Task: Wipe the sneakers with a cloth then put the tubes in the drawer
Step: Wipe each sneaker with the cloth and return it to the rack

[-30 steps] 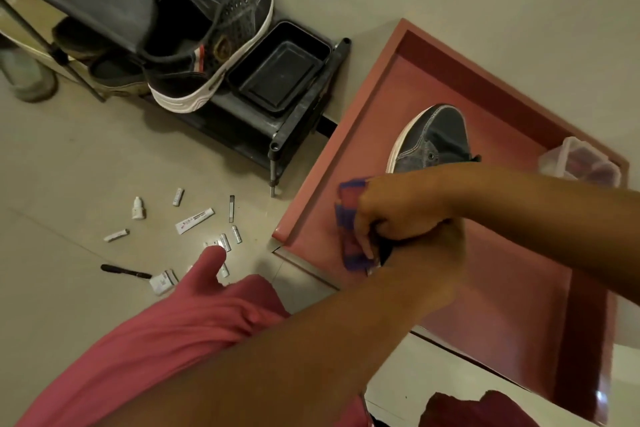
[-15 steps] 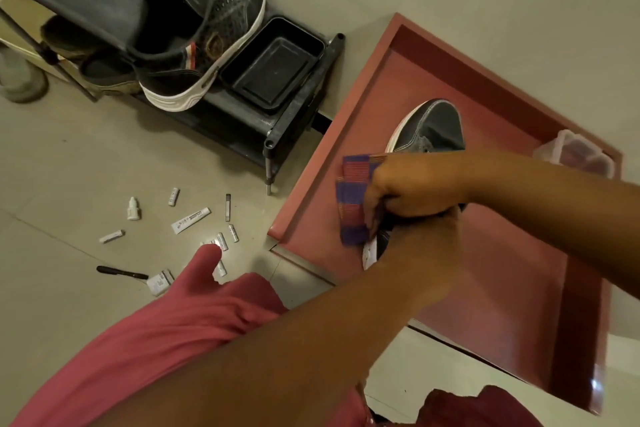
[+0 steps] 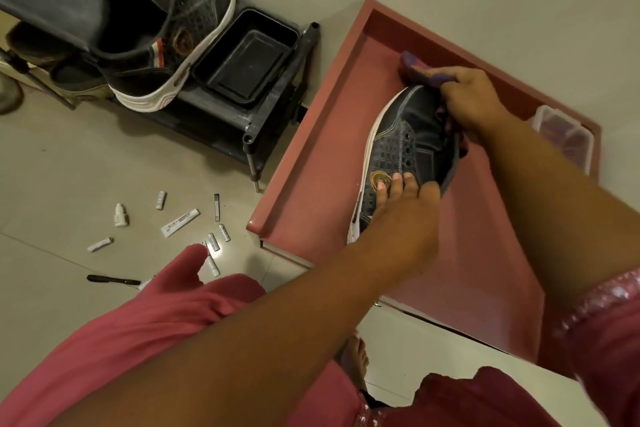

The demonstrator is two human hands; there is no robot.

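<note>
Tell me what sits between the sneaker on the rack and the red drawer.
In the head view, a black tray sits on the rack between that sneaker and the drawer.

One head camera looks steeply down from above, close over both hands; beyond the fingers (image 3: 391, 184) lie drawer (image 3: 311, 163) and floor (image 3: 69, 156).

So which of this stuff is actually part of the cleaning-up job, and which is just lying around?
Part of the job:
held sneaker
cloth
second sneaker on the rack
tubes on the floor
drawer
left hand
right hand

Just lying about:
black tray
pen
small dropper bottle
clear plastic box
</note>
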